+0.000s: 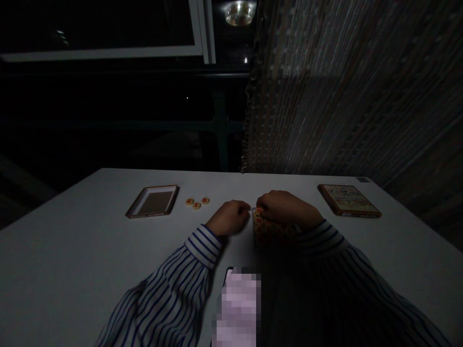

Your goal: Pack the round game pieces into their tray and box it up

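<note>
A box of Chinese chess pieces [258, 230], round and pale with red characters, sits on the table in front of me, its right part in shadow and partly covered by my arm. My right hand [287, 208] reaches over the box from the right, fingers closed on a Chinese chess piece [259, 211] at the box's far left corner. Just left of that corner, my left hand [230, 218] has its fingers curled in; whether they hold anything is hidden. Three loose Chinese chess pieces [196, 206] lie face up farther left.
An open shallow box lid [170, 206] lies on the white table [108, 241] at the left. A flat box with a printed cover [349, 199] is at the right. A phone [238, 308], blurred out, lies near me. Behind the table hangs a string curtain [307, 96]. The room is dim.
</note>
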Demonstrator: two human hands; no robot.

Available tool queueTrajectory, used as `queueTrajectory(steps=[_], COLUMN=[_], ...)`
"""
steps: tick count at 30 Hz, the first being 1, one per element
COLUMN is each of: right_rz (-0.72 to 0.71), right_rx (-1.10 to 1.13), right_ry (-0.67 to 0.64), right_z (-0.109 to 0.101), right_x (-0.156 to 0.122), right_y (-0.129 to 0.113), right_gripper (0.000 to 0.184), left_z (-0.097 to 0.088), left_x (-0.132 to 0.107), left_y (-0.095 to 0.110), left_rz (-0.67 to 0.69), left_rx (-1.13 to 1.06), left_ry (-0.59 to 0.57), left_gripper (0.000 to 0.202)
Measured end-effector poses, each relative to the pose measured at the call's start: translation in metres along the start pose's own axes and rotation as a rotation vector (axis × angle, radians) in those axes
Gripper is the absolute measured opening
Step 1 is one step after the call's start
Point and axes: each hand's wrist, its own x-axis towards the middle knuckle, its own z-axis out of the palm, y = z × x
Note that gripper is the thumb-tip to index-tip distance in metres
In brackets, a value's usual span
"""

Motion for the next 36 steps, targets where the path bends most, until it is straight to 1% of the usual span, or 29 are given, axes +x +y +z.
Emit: queueTrajectory(steps=[5, 12, 15, 19, 24, 28, 31, 36], right_rz=[-0.010, 0.006, -0.010, 0.005, 0.016, -0.005, -0.018, -0.018], right_rx=[-0.013, -0.005, -0.005, 0.000, 0.020, 0.030, 0.035, 0.042], right_ry=[-0.006, 0.000, 0.002, -0.012, -0.020, -0.004, 0.014, 0.003], right_z=[0.0014, 0.0026, 0.0028, 0.0009, -0.0015, -0.0008, -0.0003, 0.0005], right_x=[-0.0004, 0.0001, 0.0004, 0.0002, -0.0005, -0.0010, -0.0013, -0.0006], right_y=[-0.0014, -0.0005, 0.0007, -0.0001, -0.0029, -0.0030, -0.0026, -0.0021], right_gripper=[0.025, 0.026, 0.025, 0.025, 0.026, 0.025, 0.025, 0.025], left_z=[-0.0016, -0.0009, -0.0014, -0.0020, -0.0012, -0.0005, -0.0005, -0.0007], left_x=[-0.0009, -0.0010, -0.0010, -0.0006, -0.0003, -0.0006, -0.0005, -0.0001], left_y=[0.0025, 0.0000, 0.0011, 0.0021, 0.0001, -0.0017, -0.0017, -0.0009], left_rz=[-0.006, 0.011, -0.010, -0.031, -0.020, -0.007, -0.011, -0.005], left_rx=[-0.009, -0.001, -0.020, -0.033, -0.028, -0.025, -0.010, -0.015], left_ry=[0.006, 0.003, 0.011, 0.003, 0.007, 0.017, 0.009, -0.007], left_gripper=[0.024, 0.026, 0.026, 0.025, 0.025, 0.026, 0.026, 0.026])
